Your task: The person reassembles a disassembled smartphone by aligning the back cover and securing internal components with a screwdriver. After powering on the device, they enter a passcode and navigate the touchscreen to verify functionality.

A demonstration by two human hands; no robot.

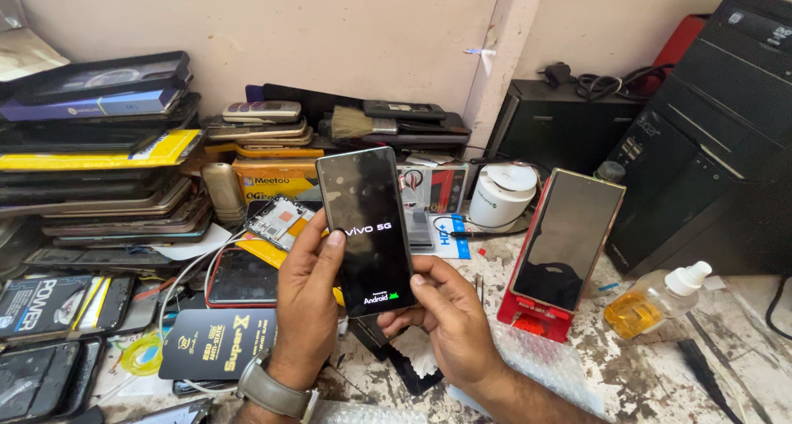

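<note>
Both hands on the black phone [366, 228], held upright above mid surface [660, 374], screen lit. Left hand [307, 296] closed around its left edge, thumb on glass; right hand [445, 317] cups bottom right corner. Red stand [561, 247] with second phone just right; squeeze bottle [656, 299] beyond.

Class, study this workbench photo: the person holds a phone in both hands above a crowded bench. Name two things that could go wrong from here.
1. The phone is pinched only at its lower edges by the left hand and right hand; it might slip onto the cluttered bench.
2. The bottle of yellow liquid stands close to the right hand; a nudge could spill it.
</note>
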